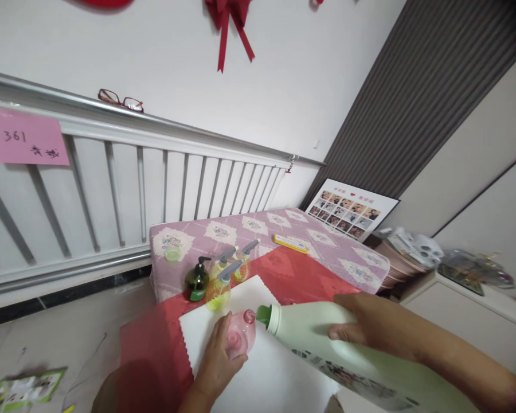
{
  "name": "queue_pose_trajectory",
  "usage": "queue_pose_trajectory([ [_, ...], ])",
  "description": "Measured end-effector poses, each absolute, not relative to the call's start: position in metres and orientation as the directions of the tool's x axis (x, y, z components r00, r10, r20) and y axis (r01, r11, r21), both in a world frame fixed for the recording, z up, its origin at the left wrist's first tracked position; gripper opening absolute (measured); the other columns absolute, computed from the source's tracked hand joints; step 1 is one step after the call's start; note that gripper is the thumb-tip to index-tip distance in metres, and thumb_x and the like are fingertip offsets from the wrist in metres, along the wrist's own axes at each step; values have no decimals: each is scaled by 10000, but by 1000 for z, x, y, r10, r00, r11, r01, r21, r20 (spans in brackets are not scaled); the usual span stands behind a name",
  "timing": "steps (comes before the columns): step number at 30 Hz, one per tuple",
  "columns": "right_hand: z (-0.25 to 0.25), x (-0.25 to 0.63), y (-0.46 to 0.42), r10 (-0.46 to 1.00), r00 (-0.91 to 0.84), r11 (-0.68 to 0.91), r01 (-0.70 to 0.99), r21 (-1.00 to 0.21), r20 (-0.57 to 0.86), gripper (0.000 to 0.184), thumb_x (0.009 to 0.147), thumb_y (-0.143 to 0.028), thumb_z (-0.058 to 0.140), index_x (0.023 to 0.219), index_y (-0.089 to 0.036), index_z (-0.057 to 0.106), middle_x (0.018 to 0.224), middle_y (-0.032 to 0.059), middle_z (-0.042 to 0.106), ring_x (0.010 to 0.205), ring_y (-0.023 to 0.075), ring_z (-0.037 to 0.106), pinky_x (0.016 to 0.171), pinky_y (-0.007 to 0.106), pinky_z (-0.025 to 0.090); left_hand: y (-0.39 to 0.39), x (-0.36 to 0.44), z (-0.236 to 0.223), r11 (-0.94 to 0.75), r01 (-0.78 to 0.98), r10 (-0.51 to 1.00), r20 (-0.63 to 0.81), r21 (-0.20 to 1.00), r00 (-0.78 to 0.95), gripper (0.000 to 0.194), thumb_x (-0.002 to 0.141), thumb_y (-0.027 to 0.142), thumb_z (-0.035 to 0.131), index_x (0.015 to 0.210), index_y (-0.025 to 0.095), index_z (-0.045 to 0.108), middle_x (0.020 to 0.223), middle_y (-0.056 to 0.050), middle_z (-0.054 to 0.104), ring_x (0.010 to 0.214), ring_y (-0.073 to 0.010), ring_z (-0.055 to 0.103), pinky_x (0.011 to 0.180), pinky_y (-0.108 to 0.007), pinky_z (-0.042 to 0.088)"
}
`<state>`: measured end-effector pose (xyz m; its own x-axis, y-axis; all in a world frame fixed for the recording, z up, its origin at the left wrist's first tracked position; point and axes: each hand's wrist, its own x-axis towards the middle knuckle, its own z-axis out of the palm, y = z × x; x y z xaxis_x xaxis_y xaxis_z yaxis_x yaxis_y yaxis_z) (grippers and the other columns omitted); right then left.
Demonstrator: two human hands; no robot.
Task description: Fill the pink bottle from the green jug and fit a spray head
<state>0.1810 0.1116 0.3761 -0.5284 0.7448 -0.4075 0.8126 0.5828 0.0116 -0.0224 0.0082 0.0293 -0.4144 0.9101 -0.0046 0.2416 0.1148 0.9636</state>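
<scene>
Left hand [221, 358] grips the pink bottle [241, 335] above the white mat [270, 367], mouth beside the big green jug's [327, 327] spout, while the right hand [361, 321] clasps the jug, tipped, apparently so liquid can run across.

Location type: home interior. Indicators: wall radiator [129, 195] with eyeglasses [120, 101] on top, red bow decoration [229, 26], photo collage board [348, 209], patterned tablecloth [258, 226].
</scene>
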Motion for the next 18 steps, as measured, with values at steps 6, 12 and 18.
queue_pose_trajectory([
  [6,378,181,111,756,-521,579,815,34,-397,383,827,-581,572,873,-203,620,1037,173,743,937,362,693,727,380,464,9,-22,28,110,238,906,2,965,-424,962,633,221,692,1518,176,319,1616,-134,393,1515,-280,355,1261,-353,287],
  [12,377,185,114,746,-536,595,803,31,-396,413,838,-607,555,880,-201,619,1042,178,741,939,363,694,732,382,470,10,-23,26,111,226,906,-5,968,-423,980,623,216,710,1520,213,317,1618,-108,397,1519,-269,349,1276,-346,258],
  [18,375,187,114,747,-548,602,797,36,-377,406,829,-611,561,837,-207,611,1003,175,745,878,347,699,688,367,456,8,-22,28,96,208,902,3,973,-433,983,617,206,705,1522,199,321,1604,-109,422,1508,-286,363,1272,-373,271],
])
